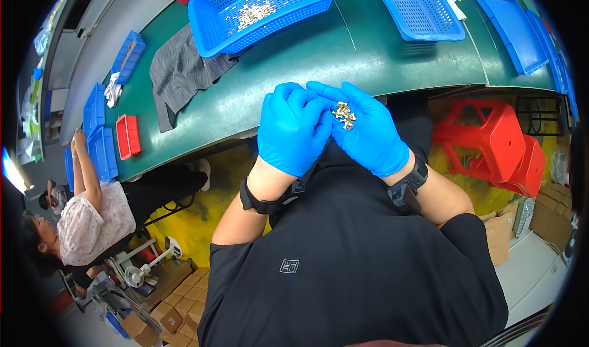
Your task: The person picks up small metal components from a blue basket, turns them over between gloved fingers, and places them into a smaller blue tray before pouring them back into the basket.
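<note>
Both my hands wear blue gloves and meet just off the table's near edge. A small heap of gold and silver-coloured metal parts [344, 115] rests in the palm of my right hand [367, 132], whose fingers are partly curled toward the left. My left hand [288, 129] is closed, its fingertips pressed together against the right hand's fingers beside the heap. Whatever those fingertips hold is too small or hidden to make out. Beyond my hands, a blue perforated basket [211, 40] on the table holds a scatter of similar small metal pieces [254, 14].
The green table [288, 65] carries a grey cloth [184, 68], a second blue basket [423, 13], blue trays [512, 31] and a small red bin [127, 137]. Red stools [481, 138] stand at the right. Another person [95, 221] sits at the left; cardboard boxes [178, 307] lie behind.
</note>
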The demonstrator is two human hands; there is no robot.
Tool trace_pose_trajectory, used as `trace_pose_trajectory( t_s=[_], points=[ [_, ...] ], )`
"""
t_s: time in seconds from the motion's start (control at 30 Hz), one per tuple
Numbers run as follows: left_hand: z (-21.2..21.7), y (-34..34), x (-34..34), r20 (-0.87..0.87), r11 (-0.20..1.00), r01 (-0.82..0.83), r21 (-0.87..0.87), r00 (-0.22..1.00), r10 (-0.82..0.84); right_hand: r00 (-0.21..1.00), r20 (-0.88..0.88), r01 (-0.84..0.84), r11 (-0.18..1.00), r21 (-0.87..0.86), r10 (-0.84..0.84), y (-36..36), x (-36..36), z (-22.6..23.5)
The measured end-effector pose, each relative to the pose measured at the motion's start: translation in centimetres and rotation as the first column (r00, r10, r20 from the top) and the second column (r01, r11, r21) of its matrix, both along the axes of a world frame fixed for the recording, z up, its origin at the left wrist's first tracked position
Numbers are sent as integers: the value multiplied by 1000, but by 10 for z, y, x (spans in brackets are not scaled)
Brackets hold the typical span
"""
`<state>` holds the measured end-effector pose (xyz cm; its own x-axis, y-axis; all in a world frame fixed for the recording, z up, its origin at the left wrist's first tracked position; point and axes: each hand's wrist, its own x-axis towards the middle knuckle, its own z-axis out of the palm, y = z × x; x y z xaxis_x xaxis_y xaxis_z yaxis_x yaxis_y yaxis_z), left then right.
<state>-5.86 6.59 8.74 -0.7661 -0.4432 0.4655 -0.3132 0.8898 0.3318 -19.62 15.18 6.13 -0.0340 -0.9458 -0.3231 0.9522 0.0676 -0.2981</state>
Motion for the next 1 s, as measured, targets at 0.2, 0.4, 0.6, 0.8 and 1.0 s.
trace_pose_trajectory(
  t_s=[0.2, 0.4, 0.6, 0.8, 1.0],
  points=[
    [4, -3, 3, 68, 1000, 16, 13, 998, -17, 997, 70, -26, 998, -50, 29, 0, -1, -21],
    [10, -6, 8, 183, 990, 7, 141, 983, -33, 971, 209, -86, 985, -150, 117, 0, 5, -38],
    [7, -21, 14, -12, 961, 49, 273, 999, -47, 970, 201, -110, 986, -127, 134, 3, -2, -10],
    [-3, -21, 10, -275, 943, 129, 308, 961, -41, 991, -81, -116, 981, -156, 104, 5, -1, -1],
    [-3, -21, 11, -303, 962, 145, 231, 950, -71, 973, -227, -93, 976, -195, 47, 5, -2, -4]
  ],
)
